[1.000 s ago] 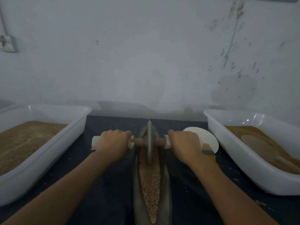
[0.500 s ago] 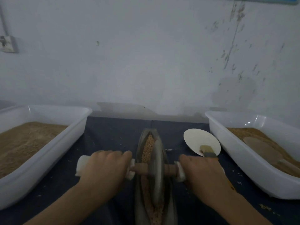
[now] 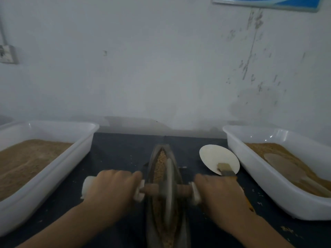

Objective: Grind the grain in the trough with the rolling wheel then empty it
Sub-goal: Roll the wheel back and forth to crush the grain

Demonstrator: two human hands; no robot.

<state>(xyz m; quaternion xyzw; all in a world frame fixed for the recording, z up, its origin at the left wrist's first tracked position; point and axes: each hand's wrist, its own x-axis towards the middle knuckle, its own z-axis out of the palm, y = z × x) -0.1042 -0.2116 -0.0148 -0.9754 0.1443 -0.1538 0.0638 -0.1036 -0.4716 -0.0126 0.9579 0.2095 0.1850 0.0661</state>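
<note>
A narrow boat-shaped metal trough lies lengthwise on the dark table, filled with tan grain. The grey rolling wheel stands upright in the trough's near half on a wooden axle with white handle ends. My left hand grips the left handle. My right hand grips the right handle. The wheel hides the grain beneath it.
A white tub of fine brown meal stands at the left. Another white tub at the right holds brown grain and a flat scoop. A white round dish with a brush lies right of the trough. A wall stands close behind.
Both hands pulled the wheel along the trough from its far end toward me, then held near the middle. Grain at the far end is uncovered now.
</note>
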